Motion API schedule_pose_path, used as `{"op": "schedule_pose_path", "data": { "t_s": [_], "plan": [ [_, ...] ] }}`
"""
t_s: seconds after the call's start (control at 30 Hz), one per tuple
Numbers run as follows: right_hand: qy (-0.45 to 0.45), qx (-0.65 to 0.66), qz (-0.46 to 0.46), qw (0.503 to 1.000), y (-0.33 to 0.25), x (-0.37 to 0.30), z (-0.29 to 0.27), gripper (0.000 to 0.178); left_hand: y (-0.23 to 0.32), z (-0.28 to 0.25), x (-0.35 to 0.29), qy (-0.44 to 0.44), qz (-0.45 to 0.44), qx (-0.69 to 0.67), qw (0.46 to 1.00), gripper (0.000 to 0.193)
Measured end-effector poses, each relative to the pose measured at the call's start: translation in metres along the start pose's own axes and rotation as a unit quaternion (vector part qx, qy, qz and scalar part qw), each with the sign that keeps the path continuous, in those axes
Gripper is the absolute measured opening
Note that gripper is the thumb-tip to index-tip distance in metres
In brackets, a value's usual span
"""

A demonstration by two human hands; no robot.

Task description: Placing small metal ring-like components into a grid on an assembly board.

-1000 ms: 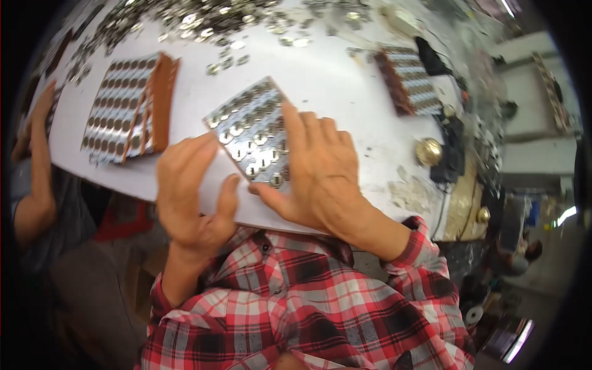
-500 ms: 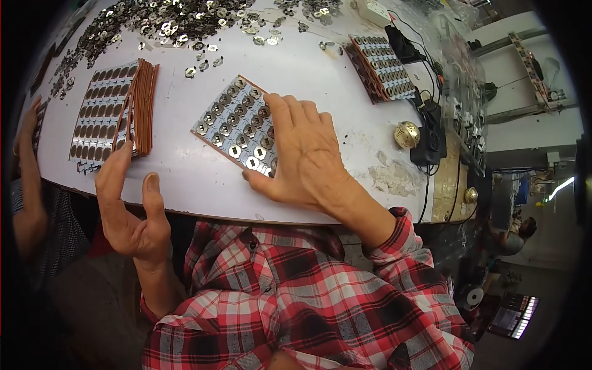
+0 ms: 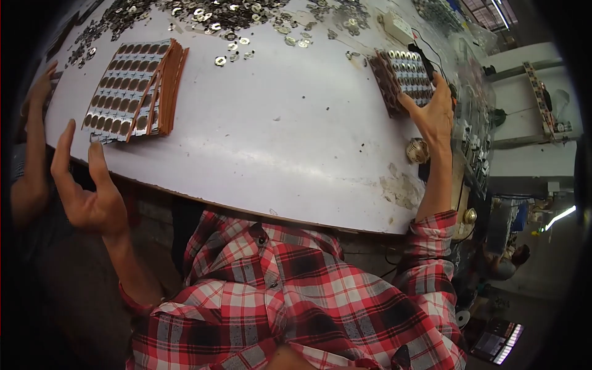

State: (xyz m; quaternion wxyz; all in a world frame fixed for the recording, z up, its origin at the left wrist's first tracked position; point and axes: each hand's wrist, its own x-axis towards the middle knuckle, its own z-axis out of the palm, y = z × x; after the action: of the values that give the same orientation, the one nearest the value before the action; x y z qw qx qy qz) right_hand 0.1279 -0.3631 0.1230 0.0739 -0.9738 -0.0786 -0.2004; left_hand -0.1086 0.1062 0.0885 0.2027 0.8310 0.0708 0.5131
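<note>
At the right end of the table my right hand (image 3: 435,117) spans the near part of a circuit board panel (image 3: 409,69) covered with rows of round metal clips. Thumb and fingers lie at its opposite edges, and the panel rests on a stack of similar boards (image 3: 383,86). My left hand (image 3: 92,200) hangs in the air off the table's front edge, fingers raised and apart, holding nothing. Closest to it is a leaning stack of panels (image 3: 126,86) with brown edges and rows of dark round pads.
Loose metal clips (image 3: 216,15) spread across the far side of the white table (image 3: 265,142). A round brass-coloured metal object (image 3: 417,150), black cables and a white box (image 3: 398,28) lie on the right. Another person's arm (image 3: 38,117) reaches in at the far left.
My right hand has carried the clip-covered panel from the table's middle to the right-hand stack. My left hand stays raised and open. The view has shifted slightly.
</note>
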Motion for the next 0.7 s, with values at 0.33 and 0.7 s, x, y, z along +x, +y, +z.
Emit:
{"op": "schedule_pose_path", "data": {
  "t_s": [0.33, 0.7],
  "plan": [
    [-0.042, 0.168, -0.14, 0.975, -0.045, -0.019, -0.003, 0.04, -0.053, 0.005, 0.02, -0.112, -0.339, -0.09, 0.93, 0.03],
    [0.014, 0.039, -0.205, 0.978, -0.098, 0.014, 0.037, 0.031, -0.079, -0.039, 0.026, 0.023, -0.418, -0.366, 0.831, 0.016]
  ]
}}
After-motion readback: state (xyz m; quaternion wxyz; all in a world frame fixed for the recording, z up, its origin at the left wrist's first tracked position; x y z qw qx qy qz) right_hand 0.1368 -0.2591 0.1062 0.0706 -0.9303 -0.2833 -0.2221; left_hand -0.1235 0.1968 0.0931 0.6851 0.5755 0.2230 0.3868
